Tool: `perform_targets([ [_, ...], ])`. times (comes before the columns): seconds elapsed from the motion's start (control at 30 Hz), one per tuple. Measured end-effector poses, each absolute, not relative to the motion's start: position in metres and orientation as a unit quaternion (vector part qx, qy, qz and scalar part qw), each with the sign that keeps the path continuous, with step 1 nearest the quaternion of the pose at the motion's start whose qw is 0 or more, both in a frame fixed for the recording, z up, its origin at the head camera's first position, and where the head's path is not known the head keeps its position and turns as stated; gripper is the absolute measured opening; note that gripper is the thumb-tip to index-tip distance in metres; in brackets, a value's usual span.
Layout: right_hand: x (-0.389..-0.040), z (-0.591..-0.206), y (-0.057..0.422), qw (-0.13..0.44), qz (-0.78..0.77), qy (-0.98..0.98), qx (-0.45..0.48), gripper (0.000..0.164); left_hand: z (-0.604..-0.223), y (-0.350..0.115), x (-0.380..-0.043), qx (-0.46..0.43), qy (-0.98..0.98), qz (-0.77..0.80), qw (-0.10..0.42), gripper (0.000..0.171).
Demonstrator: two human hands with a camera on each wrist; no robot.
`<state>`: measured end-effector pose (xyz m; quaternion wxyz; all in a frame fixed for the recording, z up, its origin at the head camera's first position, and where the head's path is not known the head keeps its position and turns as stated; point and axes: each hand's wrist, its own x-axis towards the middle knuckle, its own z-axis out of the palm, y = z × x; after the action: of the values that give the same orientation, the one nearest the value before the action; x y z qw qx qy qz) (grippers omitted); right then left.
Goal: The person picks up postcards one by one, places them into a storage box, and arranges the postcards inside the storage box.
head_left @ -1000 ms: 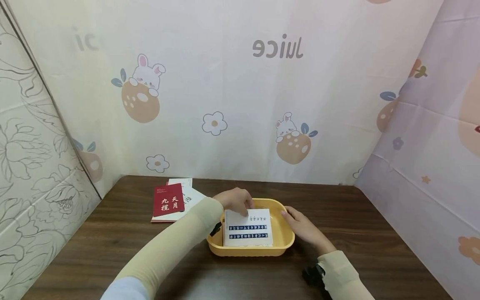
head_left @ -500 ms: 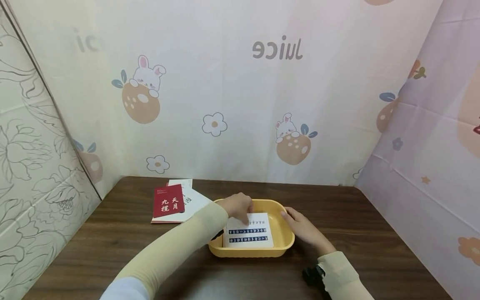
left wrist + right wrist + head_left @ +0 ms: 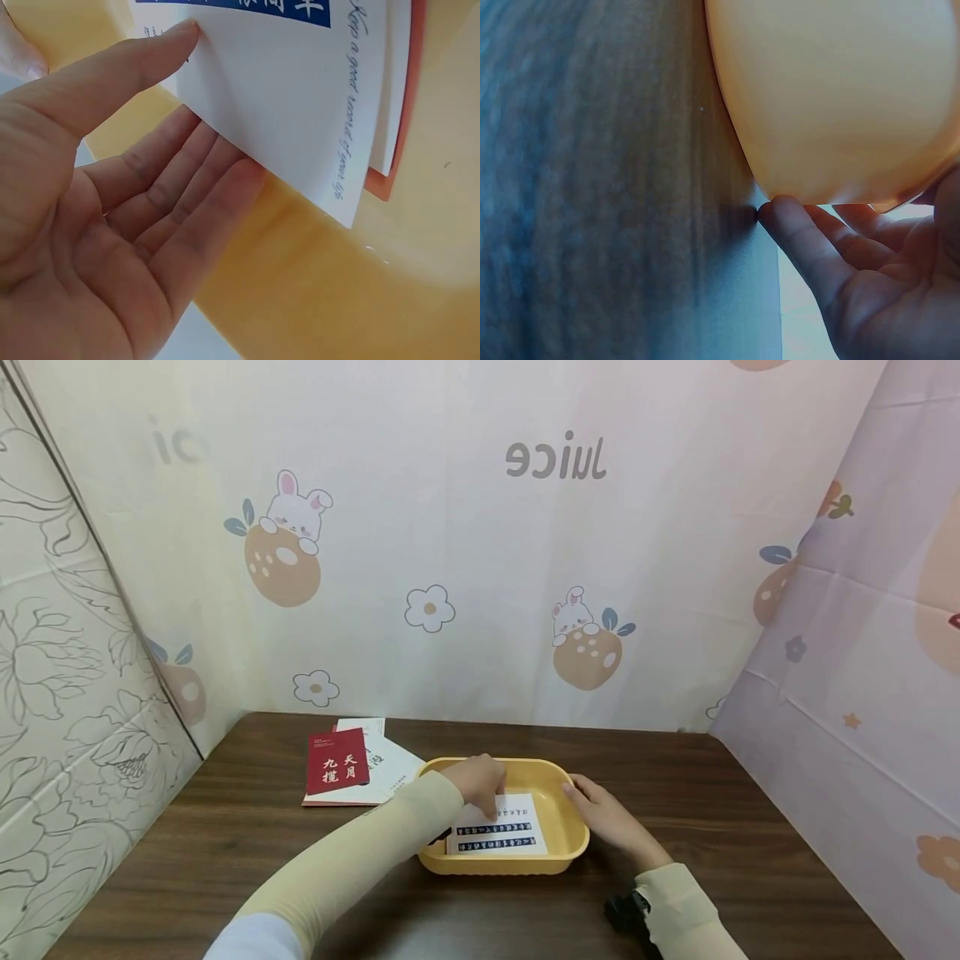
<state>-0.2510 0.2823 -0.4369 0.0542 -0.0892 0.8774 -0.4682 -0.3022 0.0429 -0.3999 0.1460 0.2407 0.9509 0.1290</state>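
Observation:
A white printed card (image 3: 504,837) with blue text bands lies tilted inside the yellow plastic basin (image 3: 558,843). My left hand (image 3: 480,781) reaches over the basin's far left rim and pinches this card. In the left wrist view the thumb of the left hand (image 3: 97,202) lies on the face of the card (image 3: 277,97) and the fingers are behind it. Another white sheet and a red-edged one (image 3: 384,184) show behind the card. My right hand (image 3: 611,814) holds the basin's right rim, thumb over the edge; its fingers (image 3: 802,232) touch the outer wall.
Left of the basin, a red booklet (image 3: 337,762) with white characters lies on white printed sheets (image 3: 393,764). All stand on a dark wooden table (image 3: 712,810). A printed curtain (image 3: 480,543) hangs behind the table, with more cloth at both sides.
My left hand has moved slightly down and nearer with the card, whose far edge has sunk lower in the basin. The right hand keeps its place on the rim.

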Motion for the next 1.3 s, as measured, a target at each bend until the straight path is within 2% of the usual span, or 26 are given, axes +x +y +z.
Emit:
perform_targets([
  [0.63,-0.251,-0.437,0.282,0.058,-0.472,0.874,-0.097,0.052,-0.391,0.039,-0.298,0.269,0.947,0.118,0.128,0.034],
  [0.87,-0.25,-0.435,0.281,0.062,-0.472,0.875,-0.092,0.053,-0.389,0.032,-0.301,0.279,0.939,0.159,0.121,0.03],
  [1.3,-0.25,-0.435,0.282,0.063,-0.469,0.875,-0.098,0.055,-0.353,0.01,-0.308,0.289,0.912,0.263,0.122,0.032],
])
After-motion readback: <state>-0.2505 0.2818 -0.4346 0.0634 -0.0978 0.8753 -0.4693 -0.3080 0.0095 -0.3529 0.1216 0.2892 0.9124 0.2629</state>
